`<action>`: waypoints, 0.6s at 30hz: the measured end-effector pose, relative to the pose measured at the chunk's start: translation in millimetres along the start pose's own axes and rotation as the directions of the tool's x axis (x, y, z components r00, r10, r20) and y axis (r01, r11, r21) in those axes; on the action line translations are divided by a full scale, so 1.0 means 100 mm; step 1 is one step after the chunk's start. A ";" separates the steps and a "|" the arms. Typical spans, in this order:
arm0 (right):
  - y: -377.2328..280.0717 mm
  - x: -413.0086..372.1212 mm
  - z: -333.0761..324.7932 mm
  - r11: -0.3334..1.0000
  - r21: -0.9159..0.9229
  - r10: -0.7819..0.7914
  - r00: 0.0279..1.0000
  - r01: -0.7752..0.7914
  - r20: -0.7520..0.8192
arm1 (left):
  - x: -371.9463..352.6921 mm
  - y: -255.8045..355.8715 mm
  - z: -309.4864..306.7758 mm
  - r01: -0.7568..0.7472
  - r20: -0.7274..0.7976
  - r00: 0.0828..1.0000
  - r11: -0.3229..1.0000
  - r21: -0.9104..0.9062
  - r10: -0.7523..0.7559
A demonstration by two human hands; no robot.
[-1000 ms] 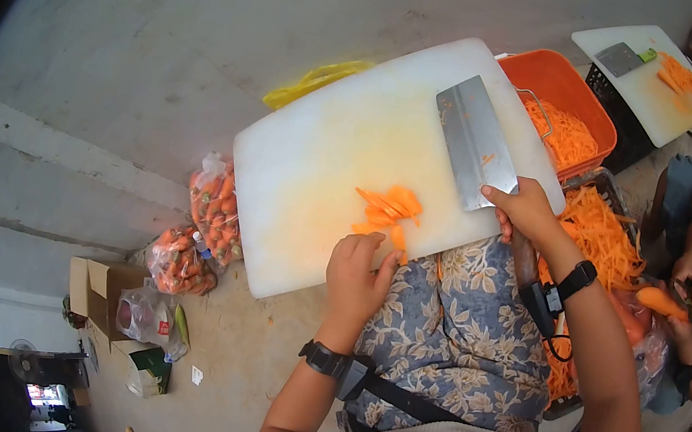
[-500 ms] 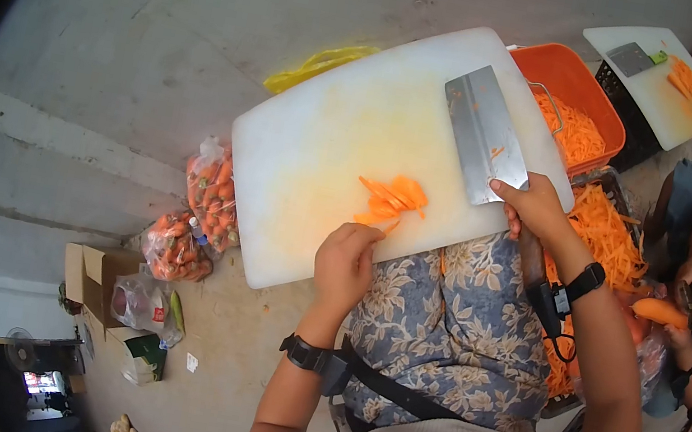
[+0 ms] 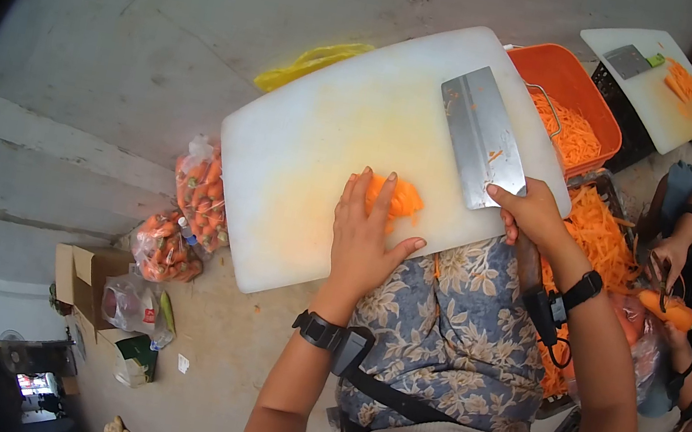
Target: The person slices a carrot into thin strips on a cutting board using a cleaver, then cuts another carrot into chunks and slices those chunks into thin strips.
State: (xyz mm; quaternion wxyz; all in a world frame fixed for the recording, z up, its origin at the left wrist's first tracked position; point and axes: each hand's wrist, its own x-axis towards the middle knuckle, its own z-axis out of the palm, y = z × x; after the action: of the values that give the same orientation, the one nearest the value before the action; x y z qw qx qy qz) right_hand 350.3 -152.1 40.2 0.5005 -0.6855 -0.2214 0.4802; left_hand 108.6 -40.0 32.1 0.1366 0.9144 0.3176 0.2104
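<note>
A large white cutting board (image 3: pixel 312 146) lies tilted across the view, above my lap. Near its lower middle is a small pile of orange carrot slices (image 3: pixel 403 200), partly covered by my left hand (image 3: pixel 366 233), whose fingers are spread over it. My right hand (image 3: pixel 530 212) is closed round the handle of a wide cleaver (image 3: pixel 479 133). The blade rests flat on the right part of the board, with a few orange bits stuck to it.
An orange bucket (image 3: pixel 608 100) of shredded carrot stands beyond the board's right edge, near a crate of shreds (image 3: pixel 594 239). At the right, a co-worker's hands (image 3: pixel 673 257) hold a carrot and a tool. Bagged carrots (image 3: pixel 202 192) and a cardboard box (image 3: pixel 84 277) are at the left.
My left hand has opened from a pinch at the pile's lower edge and now lies spread over the slices. My right hand and the cleaver have barely moved.
</note>
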 end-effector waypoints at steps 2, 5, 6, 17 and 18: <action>-0.01 0.02 0.00 0.999 -0.023 0.035 0.999 -0.036 -0.028 | 0.10 -0.02 0.01 -0.022 0.060 0.998 0.994 0.105 0.015; -0.04 0.00 0.00 0.999 -0.033 0.028 1.000 -0.029 -0.013 | 0.26 -0.14 -0.01 -0.113 0.065 0.992 0.984 0.137 0.105; -0.06 -0.01 0.00 1.000 -0.030 0.007 1.000 -0.007 -0.005 | 0.31 -0.17 -0.01 -0.142 0.091 0.987 0.985 0.096 0.134; -0.05 0.02 0.00 0.998 -0.038 0.053 0.999 -0.052 0.007 | 0.30 0.08 0.21 -0.047 -0.065 0.997 0.998 -0.046 0.044; -0.05 0.01 0.01 1.000 -0.017 0.024 1.000 -0.024 0.005 | 0.26 0.12 0.20 0.006 -0.064 0.998 0.998 -0.060 -0.010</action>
State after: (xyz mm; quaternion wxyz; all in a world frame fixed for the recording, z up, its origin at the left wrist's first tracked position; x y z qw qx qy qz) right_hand 351.0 -149.0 43.9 0.4882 -0.6911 -0.2184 0.4860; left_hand 143.1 -35.1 26.8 0.1545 0.9014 0.3190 0.2488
